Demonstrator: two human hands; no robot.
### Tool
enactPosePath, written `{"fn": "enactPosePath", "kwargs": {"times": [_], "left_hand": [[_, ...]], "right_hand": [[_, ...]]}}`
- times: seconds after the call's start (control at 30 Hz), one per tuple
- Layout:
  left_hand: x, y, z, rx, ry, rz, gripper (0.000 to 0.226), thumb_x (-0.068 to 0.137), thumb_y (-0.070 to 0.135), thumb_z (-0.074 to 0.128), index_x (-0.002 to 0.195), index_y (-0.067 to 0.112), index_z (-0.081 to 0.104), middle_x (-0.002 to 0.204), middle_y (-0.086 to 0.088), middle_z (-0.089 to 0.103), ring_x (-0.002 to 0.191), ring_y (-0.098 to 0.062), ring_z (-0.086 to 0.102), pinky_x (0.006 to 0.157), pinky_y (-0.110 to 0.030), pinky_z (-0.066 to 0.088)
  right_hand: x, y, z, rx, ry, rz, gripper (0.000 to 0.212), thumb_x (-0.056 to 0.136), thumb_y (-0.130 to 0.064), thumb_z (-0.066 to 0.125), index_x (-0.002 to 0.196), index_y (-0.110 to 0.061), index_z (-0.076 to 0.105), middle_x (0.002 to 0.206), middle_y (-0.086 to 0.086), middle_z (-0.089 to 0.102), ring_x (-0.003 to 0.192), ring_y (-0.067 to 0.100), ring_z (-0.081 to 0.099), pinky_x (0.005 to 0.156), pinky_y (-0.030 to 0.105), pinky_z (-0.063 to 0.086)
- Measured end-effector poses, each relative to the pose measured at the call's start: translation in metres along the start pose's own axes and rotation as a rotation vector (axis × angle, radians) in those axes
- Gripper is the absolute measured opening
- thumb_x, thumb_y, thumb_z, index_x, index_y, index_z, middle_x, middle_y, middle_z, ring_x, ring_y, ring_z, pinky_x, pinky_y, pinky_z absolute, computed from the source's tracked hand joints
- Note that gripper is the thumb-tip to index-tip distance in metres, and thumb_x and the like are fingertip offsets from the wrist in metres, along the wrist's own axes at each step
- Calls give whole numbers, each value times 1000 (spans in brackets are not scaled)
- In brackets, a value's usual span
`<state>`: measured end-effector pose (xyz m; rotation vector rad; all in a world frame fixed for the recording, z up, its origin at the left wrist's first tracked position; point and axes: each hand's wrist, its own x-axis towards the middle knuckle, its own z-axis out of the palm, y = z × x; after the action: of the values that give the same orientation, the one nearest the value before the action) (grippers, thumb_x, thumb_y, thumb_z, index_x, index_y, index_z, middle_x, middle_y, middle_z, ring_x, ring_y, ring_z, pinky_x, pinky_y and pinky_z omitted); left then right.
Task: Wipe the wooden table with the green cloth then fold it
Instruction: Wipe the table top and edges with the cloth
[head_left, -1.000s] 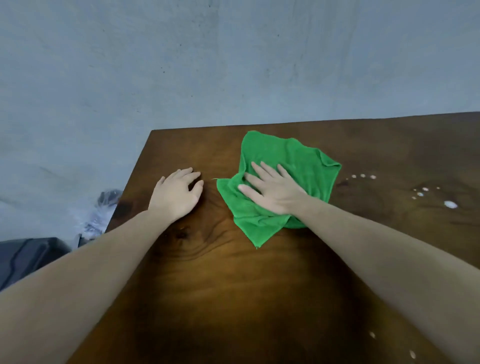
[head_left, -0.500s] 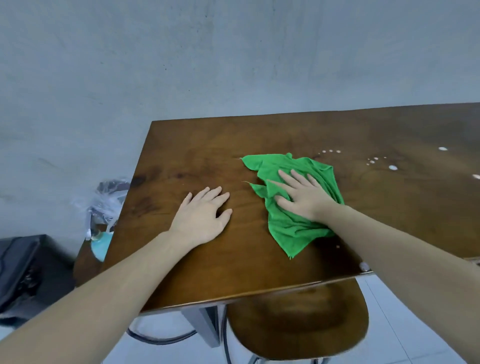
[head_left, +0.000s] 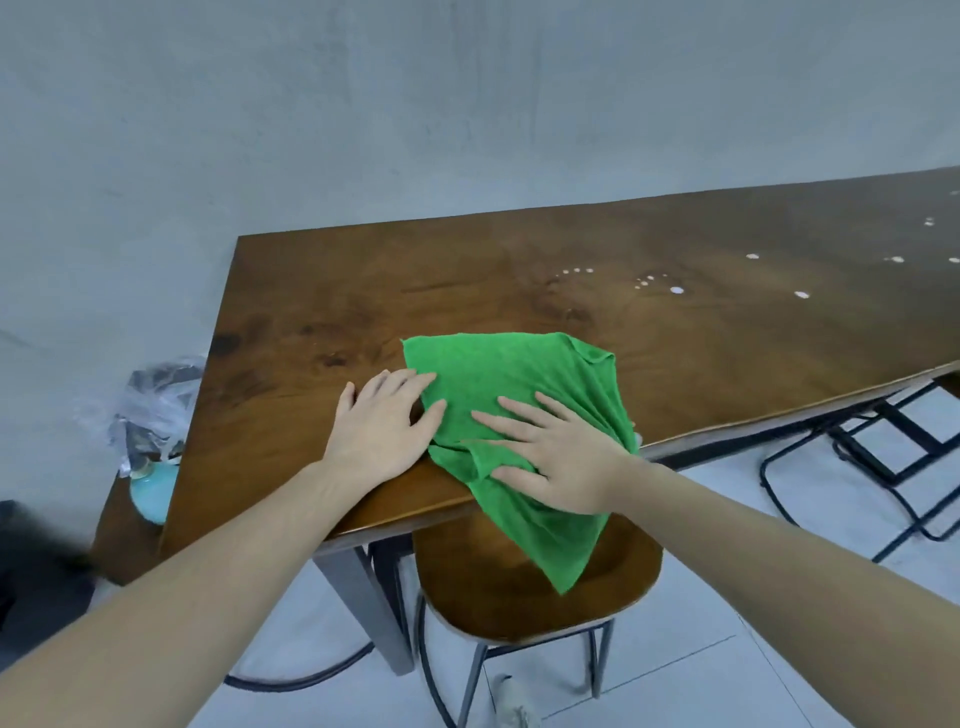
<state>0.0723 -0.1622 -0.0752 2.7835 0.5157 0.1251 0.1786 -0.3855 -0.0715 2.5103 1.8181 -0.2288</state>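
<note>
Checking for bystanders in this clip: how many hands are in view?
2. The left hand lies flat on the wooden table, fingertips at the green cloth. The right hand presses the cloth at the near table edge. None else visible.

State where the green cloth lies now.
The green cloth lies at the table's near edge, under the right hand, one corner hanging over the stool.

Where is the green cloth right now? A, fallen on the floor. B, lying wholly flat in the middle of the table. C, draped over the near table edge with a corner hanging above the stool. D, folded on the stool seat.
C: the green cloth lies under the right hand and spills over the near edge of the wooden table, its corner hanging above the stool.
</note>
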Motion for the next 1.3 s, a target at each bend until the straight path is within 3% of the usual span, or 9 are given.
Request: {"fn": "enactPosePath", "kwargs": {"times": [0.13, 0.23, 0.33, 0.4, 0.5, 0.73, 0.9, 1.1, 1.3], "left_hand": [[2, 18, 7, 65, -64, 42, 57, 97, 64, 27, 150, 43, 32, 162, 11, 23, 152, -19, 11, 121, -56, 2], [4, 28, 10, 82, -77, 57, 57, 98, 62, 26, 151, 42, 31, 163, 10, 21, 152, -20, 10, 121, -56, 1], [7, 33, 10, 78, -75, 62, 55, 99, 59, 27, 151, 41, 32, 163, 10, 21, 152, -20, 10, 121, -56, 1], [11, 35, 10, 74, -72, 64, 53, 100, 57, 28, 150, 41, 33, 163, 9, 22, 152, -20, 11, 121, -56, 2], [19, 36, 11, 64, -58, 69, 51, 101, 55, 31, 149, 39, 36, 161, 9, 26, 151, -19, 15, 121, -55, 5], [47, 45, 20, 51, -35, 53, 51, 100, 51, 29, 150, 38, 34, 161, 9, 27, 151, -18, 14, 122, -54, 7], [75, 61, 27, 58, -26, 34, 52, 101, 53, 28, 151, 39, 33, 163, 10, 24, 152, -16, 12, 123, -48, 4], [130, 82, 37, 64, 15, -82, 54, 100, 54, 28, 152, 39, 32, 163, 11, 23, 151, -13, 11, 123, -50, 3], [192, 98, 42, 37, 49, -268, 53, 99, 52, 30, 151, 39, 33, 163, 10, 23, 152, -13, 11, 122, -53, 3]], "right_hand": [[-45, 50, 3, 52, 16, 152, 66, 92, -75, 3, 153, -54, 15, 162, -30, -5, 151, 1, -12, 123, 34, -8], [-73, 84, 5, 76, 10, 345, 66, 81, -85, -6, 144, -64, 2, 162, -28, -9, 152, 3, -12, 125, 37, -5], [-67, 89, 8, 77, 22, 501, 87, 74, -88, -11, 153, -53, 2, 165, -17, -11, 154, 11, -12, 124, 43, -5], [-49, 77, 6, 91, -2, 530, 74, 83, -82, -3, 151, -54, -6, 167, -11, -13, 154, 18, -15, 123, 50, -7], [-19, 59, -1, 69, -53, 426, 66, 88, -78, 2, 148, -55, -9, 166, -10, -16, 153, 20, -18, 122, 55, -9], [2, 67, -3, 41, -27, -13, 81, 90, -77, -2, 158, -37, 18, 165, -23, -8, 152, 7, -15, 124, 46, -9], [0, 134, -6, 27, -36, -23, 83, 89, -77, -5, 158, -39, 20, 163, -29, -9, 150, 0, -16, 124, 44, -2], [57, 196, -23, -10, -75, -78, 82, 83, -82, -7, 156, -49, 8, 165, -23, -11, 152, 6, -16, 124, 42, -11], [156, 266, -36, -31, -53, -140, 72, 95, -74, 9, 158, -41, 13, 166, -18, -6, 154, 9, -8, 124, 45, -6]]}}
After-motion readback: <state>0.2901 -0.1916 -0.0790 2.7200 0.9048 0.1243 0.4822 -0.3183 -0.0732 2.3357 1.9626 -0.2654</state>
